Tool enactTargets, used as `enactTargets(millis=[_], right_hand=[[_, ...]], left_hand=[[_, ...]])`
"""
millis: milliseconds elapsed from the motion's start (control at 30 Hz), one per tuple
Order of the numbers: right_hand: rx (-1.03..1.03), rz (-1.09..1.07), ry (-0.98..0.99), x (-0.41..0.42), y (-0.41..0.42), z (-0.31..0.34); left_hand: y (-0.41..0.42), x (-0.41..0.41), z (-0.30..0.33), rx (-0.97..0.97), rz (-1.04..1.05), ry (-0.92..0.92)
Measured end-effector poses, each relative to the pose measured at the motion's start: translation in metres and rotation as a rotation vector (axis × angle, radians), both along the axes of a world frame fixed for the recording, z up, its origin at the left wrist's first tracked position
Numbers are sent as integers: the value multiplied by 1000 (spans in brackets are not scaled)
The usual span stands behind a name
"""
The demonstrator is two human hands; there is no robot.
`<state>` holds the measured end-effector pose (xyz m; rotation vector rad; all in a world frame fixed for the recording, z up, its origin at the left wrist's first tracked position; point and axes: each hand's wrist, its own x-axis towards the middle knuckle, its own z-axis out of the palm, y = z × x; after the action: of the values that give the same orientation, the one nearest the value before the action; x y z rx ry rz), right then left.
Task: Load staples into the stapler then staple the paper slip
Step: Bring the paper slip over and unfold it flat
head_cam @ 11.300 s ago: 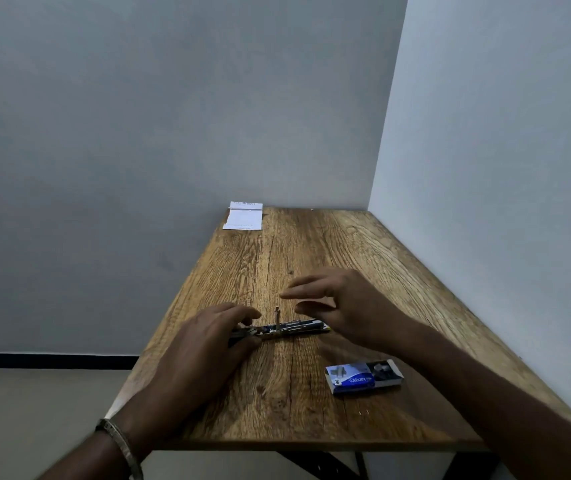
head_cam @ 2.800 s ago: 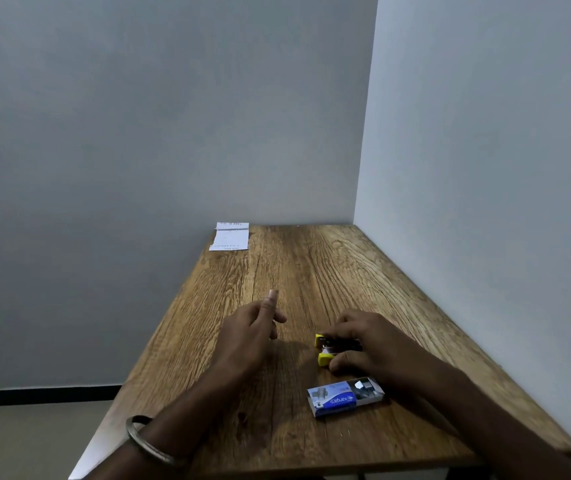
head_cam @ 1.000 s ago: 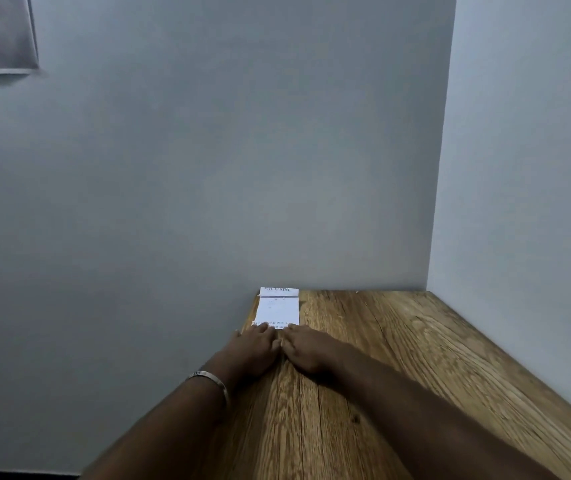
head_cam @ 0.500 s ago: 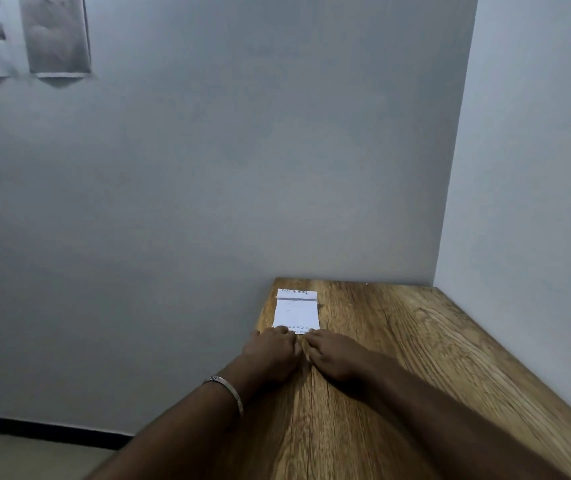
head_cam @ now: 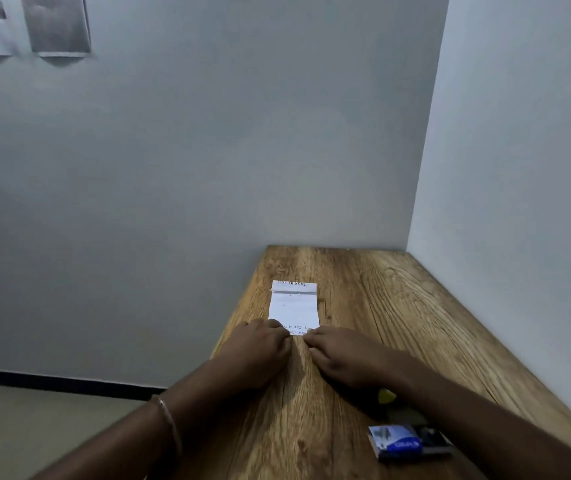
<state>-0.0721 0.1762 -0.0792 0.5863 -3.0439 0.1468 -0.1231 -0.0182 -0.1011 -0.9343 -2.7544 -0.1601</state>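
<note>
My left hand (head_cam: pixel 260 344) and my right hand (head_cam: pixel 343 355) lay palm down on the bench (head_cam: pixel 398 306), side by side, their fingers (head_cam: pixel 306 338) pressing the near edge of the paper slip (head_cam: pixel 294 306); whether they pinched the edge or only pressed it flat I cannot tell; the slip lay flat toward the far left part of the bench, printed lines on it, a fold across its far end; a yellow bit of the stapler (head_cam: pixel 387 395) showed just beside my right forearm, mostly hidden; the blue staple box (head_cam: pixel 408 443) sat open near the front edge, well apart from the slip; a bangle (head_cam: pixel 170 420) circled my left wrist
</note>
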Motion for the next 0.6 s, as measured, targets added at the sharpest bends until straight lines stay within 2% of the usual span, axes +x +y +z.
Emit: enactTargets(millis=[267, 433, 600], right_hand=[[46, 118, 158, 70, -1, -5], [-99, 80, 148, 68, 0, -3], [-382, -66, 225, 63, 16, 1]], left_hand=[[-25, 65, -7, 82, -82, 28], [-29, 62, -2, 230, -103, -9], [-49, 49, 3, 466, -60, -56]])
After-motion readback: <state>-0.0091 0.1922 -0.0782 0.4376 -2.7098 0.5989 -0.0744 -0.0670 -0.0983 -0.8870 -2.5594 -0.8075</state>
